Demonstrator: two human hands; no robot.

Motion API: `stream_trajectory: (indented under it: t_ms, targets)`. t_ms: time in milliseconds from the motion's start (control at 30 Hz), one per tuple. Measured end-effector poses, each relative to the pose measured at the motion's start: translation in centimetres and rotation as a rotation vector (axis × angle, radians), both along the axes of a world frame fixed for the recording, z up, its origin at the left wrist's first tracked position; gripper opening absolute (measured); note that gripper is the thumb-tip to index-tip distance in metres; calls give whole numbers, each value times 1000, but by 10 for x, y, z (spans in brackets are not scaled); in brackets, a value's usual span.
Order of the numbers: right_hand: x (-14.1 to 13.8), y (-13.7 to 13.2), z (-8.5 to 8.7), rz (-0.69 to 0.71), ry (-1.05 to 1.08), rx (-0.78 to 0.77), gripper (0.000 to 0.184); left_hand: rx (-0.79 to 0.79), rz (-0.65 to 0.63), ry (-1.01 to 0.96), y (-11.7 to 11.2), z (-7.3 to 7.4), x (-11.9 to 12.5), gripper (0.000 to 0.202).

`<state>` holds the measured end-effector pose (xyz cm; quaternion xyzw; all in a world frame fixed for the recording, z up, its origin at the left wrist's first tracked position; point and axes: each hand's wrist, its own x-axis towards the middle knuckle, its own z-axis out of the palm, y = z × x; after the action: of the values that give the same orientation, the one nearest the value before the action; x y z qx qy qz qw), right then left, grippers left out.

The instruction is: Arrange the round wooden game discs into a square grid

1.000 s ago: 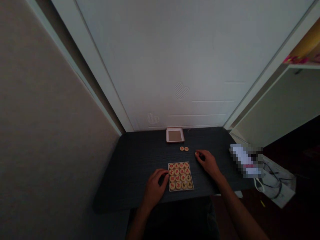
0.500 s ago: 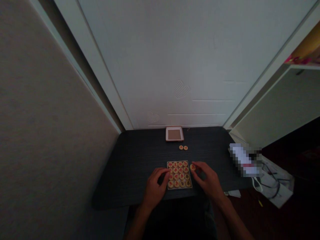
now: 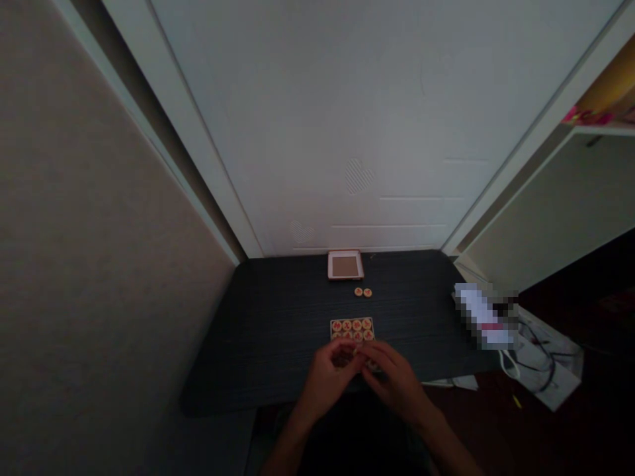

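My left hand (image 3: 328,377) and my right hand (image 3: 397,382) meet over the near half of a small square box (image 3: 352,318) on the dark table. Between their closed fingertips shows the pale edge of a Chinese chess piece (image 3: 356,352); its face is hidden. Round wooden Chinese chess pieces (image 3: 357,325) with red characters lie in rows in the box. My fingers cover much of its lower rows. Beyond the box, two loose pieces (image 3: 363,292) rest side by side on the tabletop.
A shallow lid or tray (image 3: 346,266) with a brown inside stands at the back, against the white panel (image 3: 317,132). The dark table (image 3: 262,330) has rounded corners. At its right lie a blurred-out white item (image 3: 483,317) and a white bag (image 3: 550,383) with cables.
My right hand has brought its piece leftward from beside the box to above it. My left hand has moved right and down, so the fingertips of both hands now meet.
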<state>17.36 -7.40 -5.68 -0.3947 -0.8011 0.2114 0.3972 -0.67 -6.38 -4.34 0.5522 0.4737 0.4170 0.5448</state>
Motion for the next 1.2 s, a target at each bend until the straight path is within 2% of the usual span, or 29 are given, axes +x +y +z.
stream_trajectory:
  t_ms: [400, 633, 967, 1200]
  targets:
    - [-2, 1, -3, -57, 67, -25, 39, 7, -15, 82, 1, 2, -4, 30]
    - [-2, 5, 3, -69, 114, -106, 35, -4, -14, 18, 0, 0, -2, 31]
    - [-5, 7, 8, -116, 217, -355, 27, 12, -1, -34, -2, 1, -3, 24]
    - [-4, 7, 6, -108, 307, -498, 27, 57, -6, 53, -3, 6, -4, 24]
